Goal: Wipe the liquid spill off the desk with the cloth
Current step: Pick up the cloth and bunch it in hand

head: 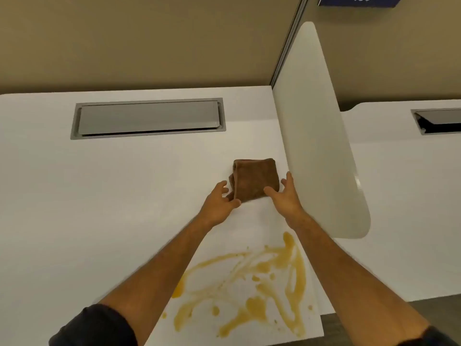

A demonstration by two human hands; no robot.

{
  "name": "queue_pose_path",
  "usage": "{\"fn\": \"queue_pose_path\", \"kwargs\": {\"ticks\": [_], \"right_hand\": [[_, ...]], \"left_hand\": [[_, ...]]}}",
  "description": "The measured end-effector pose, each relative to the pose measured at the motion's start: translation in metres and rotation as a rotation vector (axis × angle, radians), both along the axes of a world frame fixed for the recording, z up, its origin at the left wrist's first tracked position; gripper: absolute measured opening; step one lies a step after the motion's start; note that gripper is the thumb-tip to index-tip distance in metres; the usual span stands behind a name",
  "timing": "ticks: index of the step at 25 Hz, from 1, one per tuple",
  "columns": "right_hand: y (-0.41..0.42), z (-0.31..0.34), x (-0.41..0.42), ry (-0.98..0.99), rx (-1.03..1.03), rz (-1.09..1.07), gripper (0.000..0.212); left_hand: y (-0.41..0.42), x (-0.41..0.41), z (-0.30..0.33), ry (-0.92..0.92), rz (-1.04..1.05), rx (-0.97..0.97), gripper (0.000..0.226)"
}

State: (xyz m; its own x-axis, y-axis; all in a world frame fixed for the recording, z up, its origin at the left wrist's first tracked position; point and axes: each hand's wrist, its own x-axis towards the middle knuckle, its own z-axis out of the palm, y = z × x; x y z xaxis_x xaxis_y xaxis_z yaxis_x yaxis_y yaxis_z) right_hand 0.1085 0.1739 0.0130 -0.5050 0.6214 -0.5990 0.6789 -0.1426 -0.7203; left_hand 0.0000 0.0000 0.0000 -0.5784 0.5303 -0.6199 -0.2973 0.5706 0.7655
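Observation:
A folded brown cloth (pixel 257 177) lies on the white desk (pixel 112 183), close to the divider. My left hand (pixel 220 203) touches the cloth's near left corner, thumb and fingers pinching its edge. My right hand (pixel 285 196) is at the cloth's near right corner, fingers spread and touching its edge. An orange-yellow liquid spill (pixel 252 283) spreads in streaks and puddles over the desk near the front edge, below both hands and between my forearms.
A white divider panel (pixel 321 151) stands just right of the cloth. A grey cable flap (pixel 148 118) is set into the desk at the back. A neighbouring desk (pixel 409 196) lies beyond the divider. A beige partition wall rises behind.

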Motion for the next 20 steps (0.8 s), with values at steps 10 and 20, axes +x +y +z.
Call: {"fn": "queue_pose_path", "kwargs": {"ticks": [10,20], "right_hand": [[-0.024,-0.016,-0.005,0.076,-0.054,-0.089,0.022],[-0.073,0.112,-0.002,0.328,0.041,0.311,0.020]], "left_hand": [[-0.004,-0.005,-0.008,-0.094,0.053,-0.013,0.070],[-0.068,-0.013,0.104,0.264,-0.117,0.036,0.106]]}}
